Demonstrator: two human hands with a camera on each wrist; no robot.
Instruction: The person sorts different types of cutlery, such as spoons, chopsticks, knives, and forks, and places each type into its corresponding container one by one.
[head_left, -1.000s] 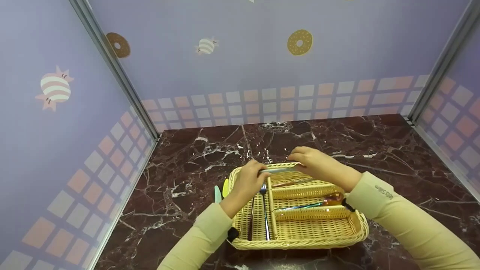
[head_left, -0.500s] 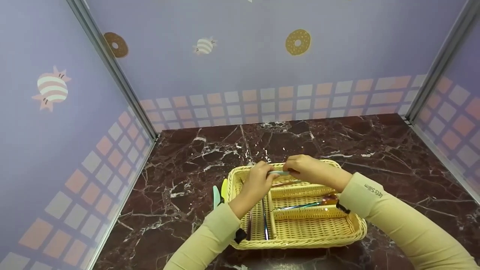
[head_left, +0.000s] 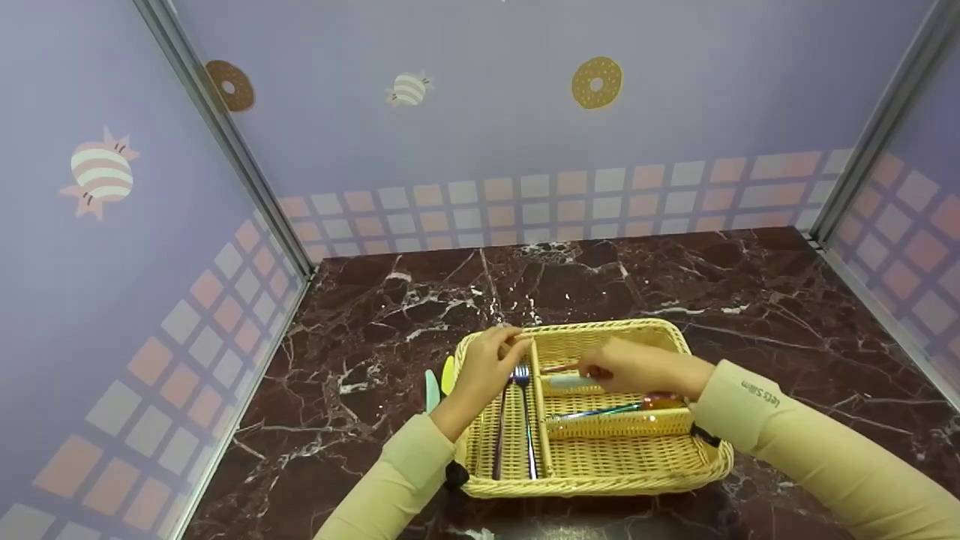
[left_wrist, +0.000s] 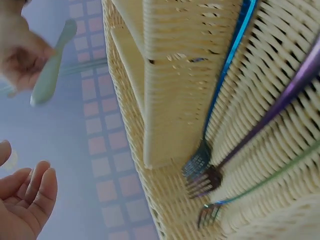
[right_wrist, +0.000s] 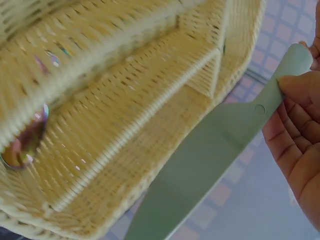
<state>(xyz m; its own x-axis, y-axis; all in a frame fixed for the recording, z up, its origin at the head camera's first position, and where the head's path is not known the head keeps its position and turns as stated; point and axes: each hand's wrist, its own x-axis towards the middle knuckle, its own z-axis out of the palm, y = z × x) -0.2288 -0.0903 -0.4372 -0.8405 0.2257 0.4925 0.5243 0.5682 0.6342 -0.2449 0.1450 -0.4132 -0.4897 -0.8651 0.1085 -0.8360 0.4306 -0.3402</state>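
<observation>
My right hand (head_left: 637, 366) grips the handle of a pale green knife (right_wrist: 200, 160) above the back part of a yellow wicker basket (head_left: 600, 489). Its broad blade stays clear of the weave in the right wrist view. My left hand (head_left: 484, 367) hovers over the basket's left compartment, fingers loosely bent, holding nothing in the left wrist view. Beneath it lie several metallic forks, including a purple fork (left_wrist: 280, 102) and a blue fork (left_wrist: 222, 85). A shiny iridescent spoon (right_wrist: 27, 140) rests in a right-hand compartment.
A teal item (head_left: 431, 390) and a yellow-green item (head_left: 448, 375), both with rounded ends, lie beside the basket's left side, partly hidden by my left arm. Wicker dividers split the basket. Patterned panels (head_left: 480, 112) enclose the dark marble table (head_left: 360, 322).
Both hands were at the knife near the basket's back rim. My left hand has let go and drawn left; my right hand has carried the knife nearer, over the dividers.
</observation>
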